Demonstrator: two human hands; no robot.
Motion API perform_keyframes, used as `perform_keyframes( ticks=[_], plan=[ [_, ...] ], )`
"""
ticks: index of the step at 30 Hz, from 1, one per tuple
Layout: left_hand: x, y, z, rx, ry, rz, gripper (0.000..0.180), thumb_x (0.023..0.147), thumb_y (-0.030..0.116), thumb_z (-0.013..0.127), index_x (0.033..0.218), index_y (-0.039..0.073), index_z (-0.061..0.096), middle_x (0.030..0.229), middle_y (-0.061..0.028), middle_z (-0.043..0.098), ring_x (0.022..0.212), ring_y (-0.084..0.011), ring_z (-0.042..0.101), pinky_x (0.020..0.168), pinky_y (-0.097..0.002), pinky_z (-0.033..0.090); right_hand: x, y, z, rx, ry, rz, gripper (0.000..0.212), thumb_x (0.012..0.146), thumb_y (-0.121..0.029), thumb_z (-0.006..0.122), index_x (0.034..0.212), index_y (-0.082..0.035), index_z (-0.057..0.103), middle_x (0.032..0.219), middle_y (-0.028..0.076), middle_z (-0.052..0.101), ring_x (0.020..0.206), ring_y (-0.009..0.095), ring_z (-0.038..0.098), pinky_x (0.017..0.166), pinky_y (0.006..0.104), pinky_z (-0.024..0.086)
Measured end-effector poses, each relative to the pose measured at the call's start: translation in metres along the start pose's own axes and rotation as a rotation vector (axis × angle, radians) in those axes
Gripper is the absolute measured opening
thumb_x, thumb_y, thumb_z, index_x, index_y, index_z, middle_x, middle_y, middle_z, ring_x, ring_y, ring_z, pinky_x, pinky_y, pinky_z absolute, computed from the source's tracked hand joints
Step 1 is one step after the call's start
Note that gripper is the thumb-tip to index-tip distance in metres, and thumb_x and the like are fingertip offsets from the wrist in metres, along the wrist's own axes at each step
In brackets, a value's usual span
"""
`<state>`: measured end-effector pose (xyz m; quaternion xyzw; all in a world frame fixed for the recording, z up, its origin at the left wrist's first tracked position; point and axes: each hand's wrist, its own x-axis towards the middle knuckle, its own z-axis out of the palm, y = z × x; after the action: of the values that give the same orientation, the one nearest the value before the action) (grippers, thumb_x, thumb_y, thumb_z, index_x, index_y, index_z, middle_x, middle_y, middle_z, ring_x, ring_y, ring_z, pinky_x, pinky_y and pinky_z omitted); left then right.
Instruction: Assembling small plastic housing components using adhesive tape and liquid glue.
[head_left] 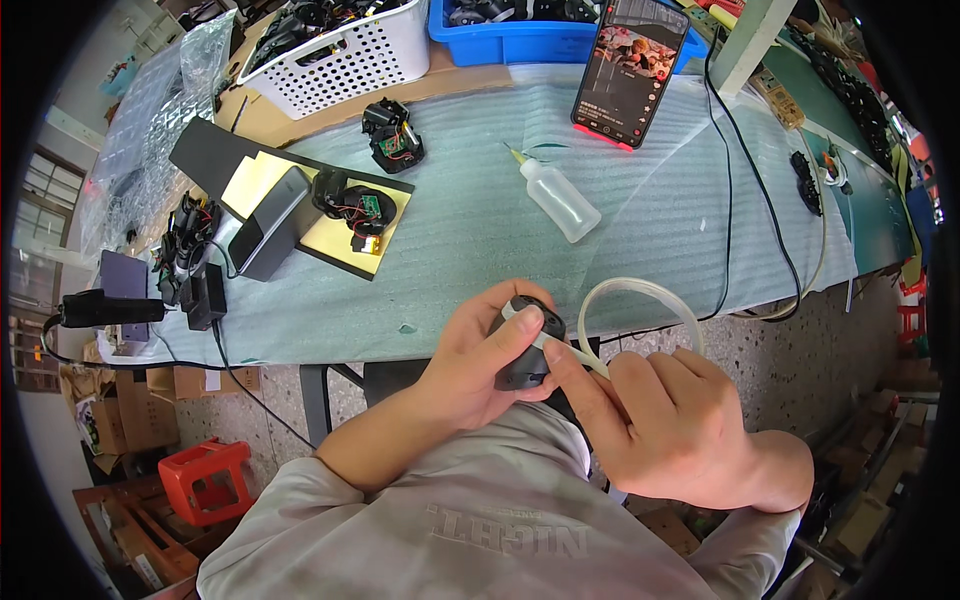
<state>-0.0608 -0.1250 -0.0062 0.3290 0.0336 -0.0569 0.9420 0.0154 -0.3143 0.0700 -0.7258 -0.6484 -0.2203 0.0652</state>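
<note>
My left hand (478, 352) is wrapped round a small rounded black plastic device (524, 372), held just off the near edge of the table. The left thumb presses on a pale strip (570, 350) that lies across the device's face. My right hand (665, 420) is closed on that strip, its index fingertip touching the strip beside the device. From the right fingers rises a translucent pale ring (640, 288); whether it is a tape roll or looped tubing I cannot tell. The fingers of the right hand hide its lower part.
On the foam-covered table (470, 240) are a squeeze bottle (562, 202), a propped phone (630, 75), opened black devices (392, 137) and a grey box-shaped device (270, 228). A white basket (340, 70) and blue bin (515, 40) stand behind. Black cables (765, 190) run at right.
</note>
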Motion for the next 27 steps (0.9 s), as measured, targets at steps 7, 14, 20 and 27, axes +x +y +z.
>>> perform_keyframes(
  ticks=[7,14,20,27],
  plan=[
    [-0.002,0.001,-0.003,-0.086,0.028,-0.028,0.036,0.102,0.032,0.057,0.109,-0.003,0.05,0.088,-0.0149,0.06,0.063,-0.015,0.056,0.049,-0.0257,0.042,0.0,0.002,0.006,0.024,0.044,-0.028,0.046,0.063,-0.012,0.064,0.107,-0.002,0.075,0.064,-0.003,0.033,0.051,0.009,0.034,0.043,0.0244,0.028],
    [-0.005,0.004,0.0,-0.135,0.046,-0.055,0.038,0.102,0.032,0.056,0.103,-0.005,0.048,0.084,-0.0171,0.057,0.06,-0.0179,0.054,0.048,-0.0281,0.042,-0.001,0.003,0.002,0.035,0.035,-0.035,0.047,0.062,-0.011,0.064,0.106,-0.002,0.076,0.065,-0.003,0.033,0.052,0.01,0.034,0.043,0.0245,0.028],
    [-0.007,0.003,0.003,-0.197,-0.108,0.009,0.033,0.102,0.031,0.057,0.108,-0.001,0.049,0.084,-0.015,0.059,0.063,-0.0201,0.058,0.049,-0.0278,0.041,-0.002,0.001,0.001,0.052,0.105,-0.042,0.037,0.067,-0.011,0.07,0.103,-0.004,0.077,0.065,-0.002,0.033,0.051,0.01,0.032,0.042,0.0248,0.026],
    [-0.009,-0.005,-0.008,-0.265,-0.269,-0.187,0.045,0.104,0.044,0.047,0.107,-0.001,0.048,0.081,-0.0142,0.057,0.056,-0.0211,0.056,0.047,-0.028,0.04,-0.003,0.002,0.005,0.237,0.033,-0.011,0.035,0.072,-0.01,0.074,0.105,0.0,0.075,0.065,-0.002,0.038,0.049,0.008,0.039,0.039,0.0247,0.03]
  ],
)
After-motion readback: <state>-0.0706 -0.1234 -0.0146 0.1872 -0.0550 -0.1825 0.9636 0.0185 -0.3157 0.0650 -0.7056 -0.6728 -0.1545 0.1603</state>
